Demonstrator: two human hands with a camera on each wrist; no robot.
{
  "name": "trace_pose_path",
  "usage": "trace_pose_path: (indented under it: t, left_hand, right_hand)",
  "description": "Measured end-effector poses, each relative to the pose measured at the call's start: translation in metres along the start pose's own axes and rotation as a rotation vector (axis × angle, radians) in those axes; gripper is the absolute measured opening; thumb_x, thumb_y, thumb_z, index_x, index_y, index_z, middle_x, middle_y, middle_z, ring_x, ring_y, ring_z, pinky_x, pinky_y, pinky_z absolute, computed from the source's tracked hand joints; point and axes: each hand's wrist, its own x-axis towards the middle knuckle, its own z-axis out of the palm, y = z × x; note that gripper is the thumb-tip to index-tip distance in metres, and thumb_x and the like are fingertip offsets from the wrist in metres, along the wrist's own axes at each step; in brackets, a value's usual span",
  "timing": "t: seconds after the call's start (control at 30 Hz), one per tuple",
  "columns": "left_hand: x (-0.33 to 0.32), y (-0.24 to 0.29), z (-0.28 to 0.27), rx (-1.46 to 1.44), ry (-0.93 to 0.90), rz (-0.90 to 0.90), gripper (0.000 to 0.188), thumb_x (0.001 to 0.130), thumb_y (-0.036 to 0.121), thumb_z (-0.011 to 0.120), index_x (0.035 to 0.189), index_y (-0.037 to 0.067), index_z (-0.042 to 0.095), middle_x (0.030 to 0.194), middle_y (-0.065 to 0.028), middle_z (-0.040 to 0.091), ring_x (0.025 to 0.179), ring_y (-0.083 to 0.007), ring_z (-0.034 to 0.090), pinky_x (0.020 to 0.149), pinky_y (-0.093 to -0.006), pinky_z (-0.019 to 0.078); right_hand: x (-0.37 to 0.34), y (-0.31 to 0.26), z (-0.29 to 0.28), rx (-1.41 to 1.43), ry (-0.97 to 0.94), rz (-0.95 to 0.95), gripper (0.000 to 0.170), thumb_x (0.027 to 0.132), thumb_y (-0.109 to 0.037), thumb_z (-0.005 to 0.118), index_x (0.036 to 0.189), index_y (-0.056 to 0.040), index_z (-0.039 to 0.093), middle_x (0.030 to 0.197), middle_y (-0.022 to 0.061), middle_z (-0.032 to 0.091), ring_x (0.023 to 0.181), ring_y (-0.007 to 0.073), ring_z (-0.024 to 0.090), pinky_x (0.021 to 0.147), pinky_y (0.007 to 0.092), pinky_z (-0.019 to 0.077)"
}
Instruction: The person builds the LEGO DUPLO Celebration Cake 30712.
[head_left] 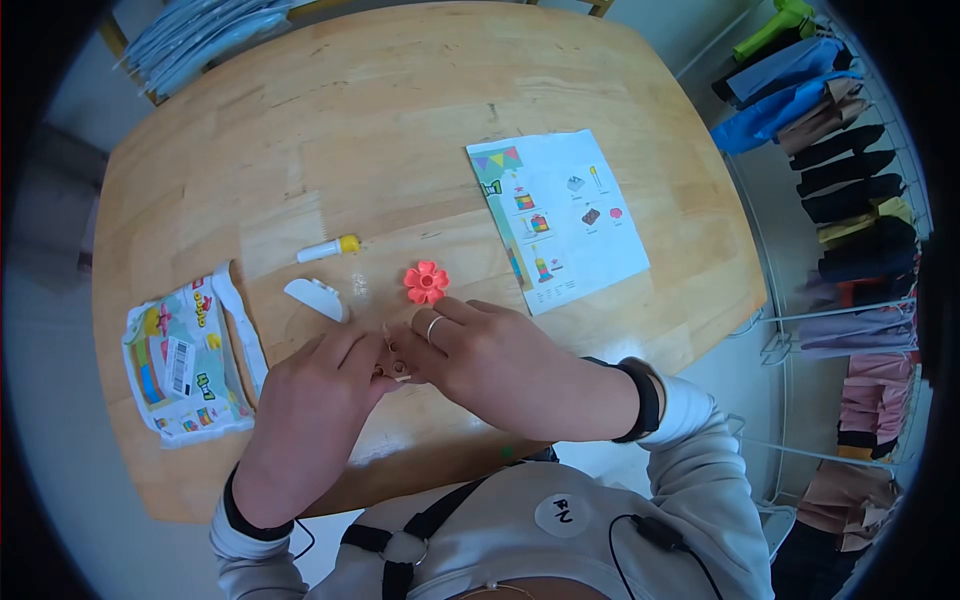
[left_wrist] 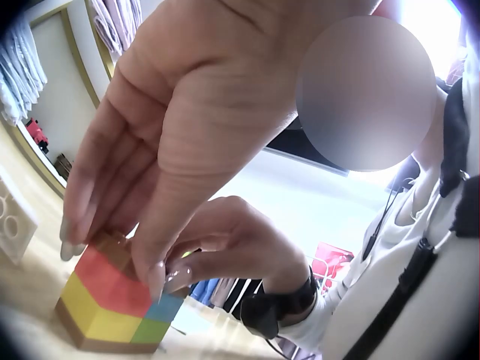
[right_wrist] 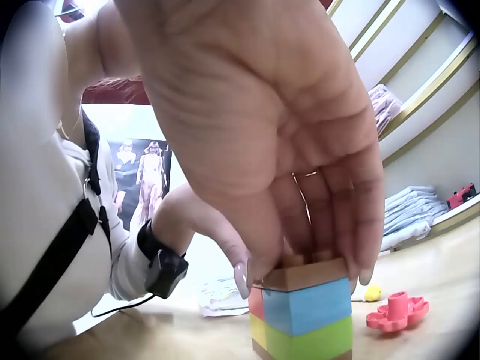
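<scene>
A stack of toy building blocks [right_wrist: 307, 307] stands on the table, with red, blue, yellow and green blocks over a brown base. On top sits a brown studded building block [right_wrist: 307, 274]. My left hand [head_left: 325, 405] holds this brown block between thumb and fingers from the left. From the other side my right hand [head_left: 495, 355] pinches it too, thumb at the near edge, fingers at the far one. In the head view the hands hide most of the stack. Just beyond the right fingers lies a coral flower piece [head_left: 427, 283].
Beyond the left hand lie a white half-round piece [head_left: 316, 299] and a white stick piece with a yellow tip [head_left: 328, 249]. A printed instruction sheet [head_left: 575, 240] lies at the right, a toy bag [head_left: 190, 365] at the left. Clothes [head_left: 850, 230] hang beside the table.
</scene>
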Motion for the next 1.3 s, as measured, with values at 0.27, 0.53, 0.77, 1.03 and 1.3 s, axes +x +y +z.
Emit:
trace_pose_path:
  t: [0.27, 0.53, 0.77, 1.03, 1.3]
  left_hand:
    - [-0.001, -0.001, 0.006, 0.044, -0.032, -0.002, 0.036, 0.077, 0.016, 0.075, 0.106, -0.001, 0.062, 0.099, -0.0132, 0.064, 0.082, -0.0326, 0.064, 0.070, -0.0395, 0.0528]
    - [-0.004, -0.001, 0.005, 0.146, -0.079, 0.056, 0.026, 0.084, 0.015, 0.068, 0.098, -0.003, 0.057, 0.091, -0.0133, 0.057, 0.083, -0.0270, 0.065, 0.065, -0.0340, 0.0550]
    - [-0.007, -0.003, 0.004, 0.036, -0.110, -0.049, 0.034, 0.082, 0.018, 0.072, 0.110, 0.001, 0.061, 0.102, -0.0135, 0.062, 0.085, -0.0321, 0.065, 0.072, -0.0397, 0.0542]
    - [0.001, -0.013, 0.017, -0.069, 0.001, -0.052, 0.033, 0.083, 0.020, 0.071, 0.109, 0.002, 0.062, 0.099, -0.0140, 0.061, 0.083, -0.0332, 0.064, 0.070, -0.0404, 0.0534]
    - [0.008, -0.013, 0.021, -0.063, 0.040, -0.040, 0.027, 0.083, 0.019, 0.071, 0.102, 0.002, 0.063, 0.091, -0.0122, 0.061, 0.080, -0.0331, 0.063, 0.069, -0.0410, 0.0519]
  right_hand:
    - [-0.003, 0.023, 0.003, 0.307, 0.000, 0.060, 0.045, 0.084, -0.017, 0.069, 0.125, -0.0020, 0.059, 0.094, 0.0089, 0.060, 0.090, 0.0234, 0.061, 0.070, 0.0332, 0.0526]
    - [0.015, 0.053, 0.011, 0.316, 0.169, 0.270, 0.042, 0.081, -0.016, 0.075, 0.119, -0.0083, 0.061, 0.099, 0.0103, 0.061, 0.082, 0.0305, 0.063, 0.074, 0.0384, 0.0513]
    - [0.032, 0.075, 0.028, 0.473, -0.085, 0.290, 0.030, 0.079, -0.013, 0.075, 0.099, -0.0029, 0.055, 0.095, 0.0168, 0.059, 0.088, 0.0347, 0.062, 0.069, 0.0415, 0.0499]
    - [0.006, 0.029, -0.003, 0.412, 0.301, 0.173, 0.026, 0.079, 0.001, 0.068, 0.102, -0.0041, 0.058, 0.087, 0.0142, 0.058, 0.073, 0.0282, 0.062, 0.059, 0.0359, 0.0509]
    - [-0.003, 0.002, 0.015, -0.349, 0.365, -0.091, 0.053, 0.073, -0.003, 0.063, 0.124, 0.0129, 0.056, 0.097, 0.0140, 0.056, 0.082, 0.0189, 0.058, 0.060, 0.0254, 0.0501]
